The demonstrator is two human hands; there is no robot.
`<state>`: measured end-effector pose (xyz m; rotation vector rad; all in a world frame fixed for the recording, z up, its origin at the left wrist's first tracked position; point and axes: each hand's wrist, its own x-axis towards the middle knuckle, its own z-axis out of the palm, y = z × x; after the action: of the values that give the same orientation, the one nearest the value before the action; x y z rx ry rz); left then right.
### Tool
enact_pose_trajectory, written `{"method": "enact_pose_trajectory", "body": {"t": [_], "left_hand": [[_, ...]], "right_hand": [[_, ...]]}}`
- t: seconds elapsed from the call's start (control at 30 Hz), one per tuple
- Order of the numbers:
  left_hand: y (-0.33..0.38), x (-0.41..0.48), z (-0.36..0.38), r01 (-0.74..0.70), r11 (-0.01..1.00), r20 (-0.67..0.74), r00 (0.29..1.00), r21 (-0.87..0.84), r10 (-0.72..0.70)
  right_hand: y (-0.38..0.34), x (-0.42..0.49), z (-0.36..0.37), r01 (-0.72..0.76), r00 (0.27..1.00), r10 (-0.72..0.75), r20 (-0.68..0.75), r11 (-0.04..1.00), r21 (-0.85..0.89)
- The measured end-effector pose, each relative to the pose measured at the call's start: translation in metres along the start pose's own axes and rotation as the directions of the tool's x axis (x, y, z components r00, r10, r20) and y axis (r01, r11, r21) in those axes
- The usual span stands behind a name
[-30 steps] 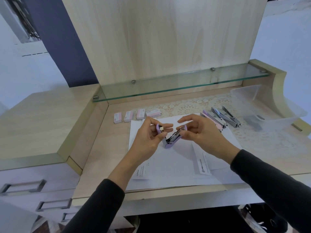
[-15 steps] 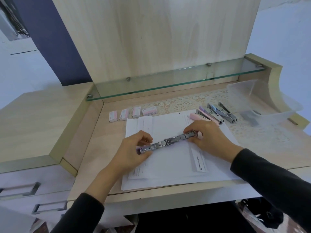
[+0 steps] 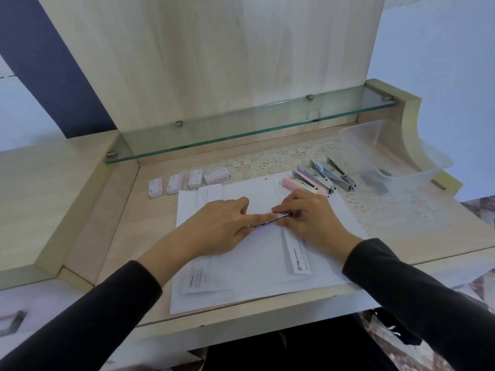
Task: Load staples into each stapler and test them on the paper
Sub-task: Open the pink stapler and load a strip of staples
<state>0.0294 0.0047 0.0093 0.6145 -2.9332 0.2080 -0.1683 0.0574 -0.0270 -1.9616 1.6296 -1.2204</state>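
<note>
Pale wooden desk [image 3: 120, 223]. Carries a spread of white paper sheets [image 3: 262, 269] reaching the front edge. Holds, just behind the paper's far left corner, a row of four small staple boxes [image 3: 174, 184]; behind and right of the paper, a lace mat [image 3: 267, 163].

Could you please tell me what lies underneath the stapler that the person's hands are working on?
White paper sheets lie under the stapler. The left hand and right hand cover its ends and the paper beneath them.
</note>
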Motion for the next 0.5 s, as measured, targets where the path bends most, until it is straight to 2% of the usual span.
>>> {"method": "enact_pose_trajectory", "body": {"t": [0.2, 0.33, 0.5], "left_hand": [[0.005, 0.015, -0.008, 0.077, 0.994, 0.250, 0.963, 0.083, -0.095], [0.005, 0.017, -0.007, 0.101, 0.991, 0.277, 0.953, 0.085, -0.121], [0.002, 0.012, -0.002, 0.130, 0.991, 0.203, 0.970, 0.020, -0.131]], "right_hand": [[0.002, 0.000, 0.000, 0.023, 0.999, -0.024, -0.028, 0.999, -0.023], [0.002, 0.000, -0.001, -0.004, 0.999, 0.004, -0.036, 1.000, 0.003], [0.002, 0.000, 0.000, -0.020, 0.999, 0.020, -0.033, 1.000, 0.011]]}}
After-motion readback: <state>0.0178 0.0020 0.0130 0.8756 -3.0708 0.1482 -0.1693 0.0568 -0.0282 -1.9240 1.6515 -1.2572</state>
